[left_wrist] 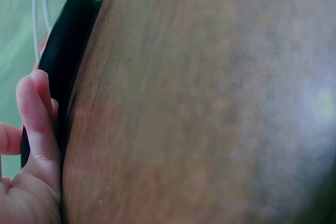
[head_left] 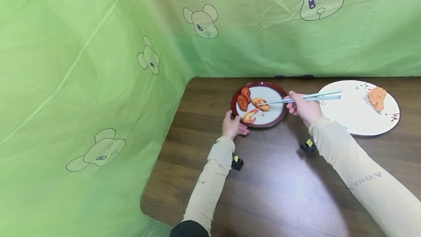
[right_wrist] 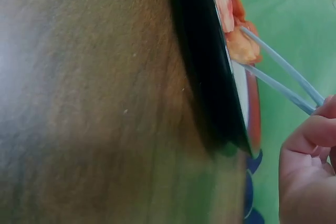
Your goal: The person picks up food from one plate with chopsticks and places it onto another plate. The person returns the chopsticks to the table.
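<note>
Green cloth point(head_left: 98, 65) w/ bear faces is hanging at 9 & 12 o'clock of the brown worktop point(head_left: 190, 138). A big white plate point(head_left: 348, 120) is sitting at 3 o'clock from the R hand point(head_left: 302, 108), & a bumpy orange lump point(head_left: 377, 98) is lying on it at abt 2 o'clock. In the head view, the back ends of the chopsticks point(head_left: 323, 98) are hiding a bit of that plate. A little black box point(head_left: 308, 146) is sticking out by each wrist. On the red-rim plate point(head_left: 273, 114), two red-brown bits point(head_left: 242, 102) are lying at 9–10 o'clock & a prawn point(head_left: 250, 116) at 7–8, so the prawn is getting in btwn the L hand point(head_left: 232, 125) & the golden bit point(head_left: 257, 101).

The golden bit is lying near the plate's middle, at 9 o'clock from the R hand & abt 2 o'clock from the L hand. The R hand is gripping the chopsticks, & their tips are touching the golden bit; can't tell if they're pinching it tight. The L hand is pinching the red-rim plate's edge at 7–8 o'clock.
</note>
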Motion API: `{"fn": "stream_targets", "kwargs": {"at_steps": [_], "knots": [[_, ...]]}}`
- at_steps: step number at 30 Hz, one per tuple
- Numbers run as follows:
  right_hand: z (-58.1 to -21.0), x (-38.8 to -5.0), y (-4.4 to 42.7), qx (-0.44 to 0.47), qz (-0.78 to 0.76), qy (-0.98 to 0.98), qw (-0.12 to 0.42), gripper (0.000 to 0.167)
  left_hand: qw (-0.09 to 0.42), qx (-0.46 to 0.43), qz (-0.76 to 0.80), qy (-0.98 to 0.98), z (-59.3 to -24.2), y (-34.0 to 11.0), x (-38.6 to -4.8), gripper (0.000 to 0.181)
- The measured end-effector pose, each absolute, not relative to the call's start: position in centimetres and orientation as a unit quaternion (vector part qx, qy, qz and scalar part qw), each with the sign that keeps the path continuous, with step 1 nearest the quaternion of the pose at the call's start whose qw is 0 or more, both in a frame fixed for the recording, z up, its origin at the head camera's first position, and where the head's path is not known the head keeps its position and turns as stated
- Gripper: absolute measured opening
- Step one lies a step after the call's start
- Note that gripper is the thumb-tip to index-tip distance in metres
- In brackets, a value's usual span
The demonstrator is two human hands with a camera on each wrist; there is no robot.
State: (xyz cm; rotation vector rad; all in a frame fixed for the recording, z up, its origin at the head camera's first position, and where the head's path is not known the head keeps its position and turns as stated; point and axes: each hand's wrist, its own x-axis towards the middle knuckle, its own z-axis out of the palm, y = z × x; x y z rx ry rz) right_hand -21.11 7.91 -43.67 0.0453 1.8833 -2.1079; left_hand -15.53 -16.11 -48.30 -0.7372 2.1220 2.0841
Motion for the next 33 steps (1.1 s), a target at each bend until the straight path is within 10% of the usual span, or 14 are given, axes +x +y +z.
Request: {"fn": "stream_targets", "kwargs": {"at_steps": [12,33], "knots": [[-43.9,-20.0,6.1,-0.086,-0.544,0.834,0.043,0.05,0.039,-0.24,0.684,0.688,-48.3,-16.1,-15.4,0.059],[-44.7,-20.9,8.1,0.142,-0.888,0.381,0.214,0.038,0.038,-0.237,0.687,0.686,-48.8,-16.2,-15.8,0.058]]}}
